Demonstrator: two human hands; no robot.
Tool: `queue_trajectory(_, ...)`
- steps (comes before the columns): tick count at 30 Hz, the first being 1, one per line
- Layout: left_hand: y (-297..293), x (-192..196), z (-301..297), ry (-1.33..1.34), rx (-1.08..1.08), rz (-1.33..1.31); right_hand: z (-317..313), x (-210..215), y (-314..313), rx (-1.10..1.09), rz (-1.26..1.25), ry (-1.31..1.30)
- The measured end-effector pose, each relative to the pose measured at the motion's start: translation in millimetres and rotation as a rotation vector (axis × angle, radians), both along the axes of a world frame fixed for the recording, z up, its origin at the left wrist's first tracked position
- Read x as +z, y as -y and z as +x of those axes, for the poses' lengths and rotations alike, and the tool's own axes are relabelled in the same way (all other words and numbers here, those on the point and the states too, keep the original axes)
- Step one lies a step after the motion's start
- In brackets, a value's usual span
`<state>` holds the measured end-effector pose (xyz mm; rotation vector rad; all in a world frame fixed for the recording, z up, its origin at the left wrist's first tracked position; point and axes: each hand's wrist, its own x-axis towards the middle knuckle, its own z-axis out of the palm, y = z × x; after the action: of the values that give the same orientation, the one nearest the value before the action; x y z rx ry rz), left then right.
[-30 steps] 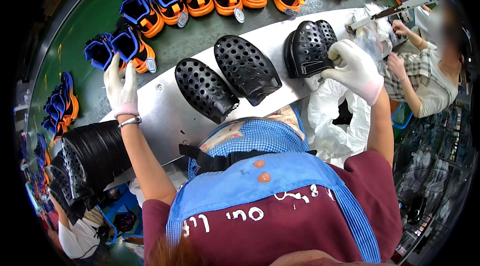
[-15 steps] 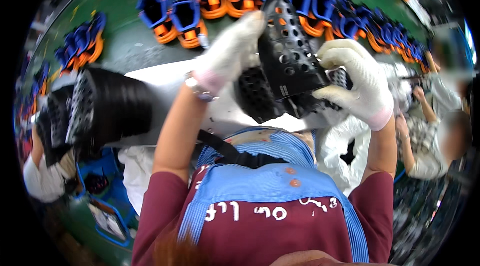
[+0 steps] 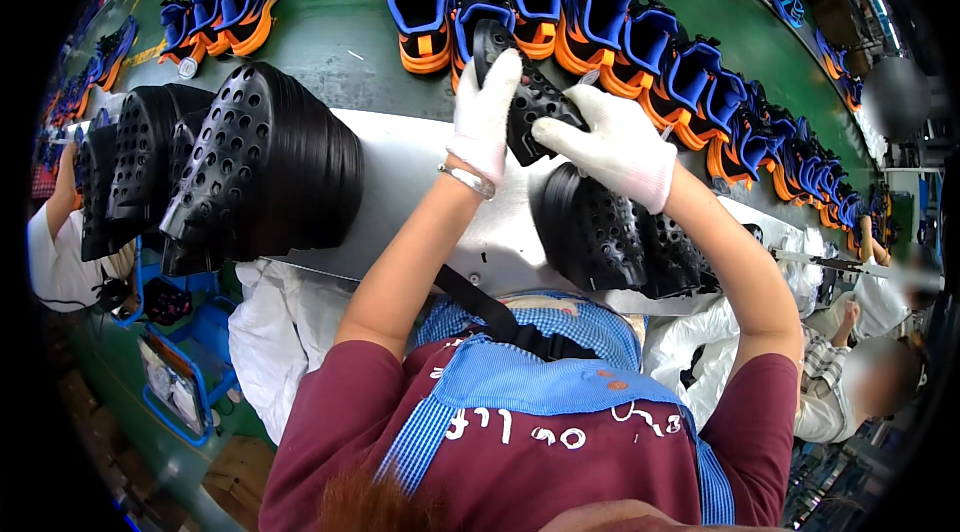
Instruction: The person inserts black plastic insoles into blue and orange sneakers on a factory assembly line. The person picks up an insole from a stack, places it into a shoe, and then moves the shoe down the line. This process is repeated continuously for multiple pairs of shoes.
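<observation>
Both my hands wear white gloves and hold one black perforated insole [image 3: 530, 102] over the green conveyor belt [image 3: 340, 42]. My left hand [image 3: 485, 117] grips its left edge, with a silver bracelet at the wrist. My right hand [image 3: 615, 147] grips its lower right side. The insole's top end touches a blue and orange shoe [image 3: 475, 7] in the row on the belt. Two more black insoles [image 3: 610, 232] lie on the metal shelf [image 3: 420, 192] just under my right wrist.
A tall stack of black insoles [image 3: 250, 172] stands on the shelf at left, with more stacks [image 3: 120, 172] beyond. Blue and orange shoes [image 3: 700, 82] line the belt to the right, and another group of these shoes [image 3: 225, 7] sits far left. Other people sit at left [image 3: 60, 252] and lower right [image 3: 860, 372]. White bags [image 3: 275, 332] hang below the shelf.
My view has swung left. Both hands have carried the insole from in front of my chest out to the shoe row on the belt.
</observation>
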<state>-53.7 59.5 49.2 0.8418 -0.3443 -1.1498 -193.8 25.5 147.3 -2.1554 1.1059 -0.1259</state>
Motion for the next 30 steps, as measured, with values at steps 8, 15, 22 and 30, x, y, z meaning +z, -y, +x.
queue_trajectory(8, 4, -20, 34, 0.236, 0.036, 0.213, 42, -21, 18, 0.030, -0.011, -0.019)
queue_trajectory(15, -13, -26, 61, 0.775, 0.010, 0.217, 54, 3, 58, 0.161, -0.239, -0.257)
queue_trajectory(22, 10, -51, 63, 1.453, 0.002, 0.105, 87, 16, 106, 0.244, -0.056, -0.400)
queue_trajectory(30, 29, -68, 48, 1.473, 0.256, 0.046, 138, -33, 115, 0.249, -0.399, -0.590)
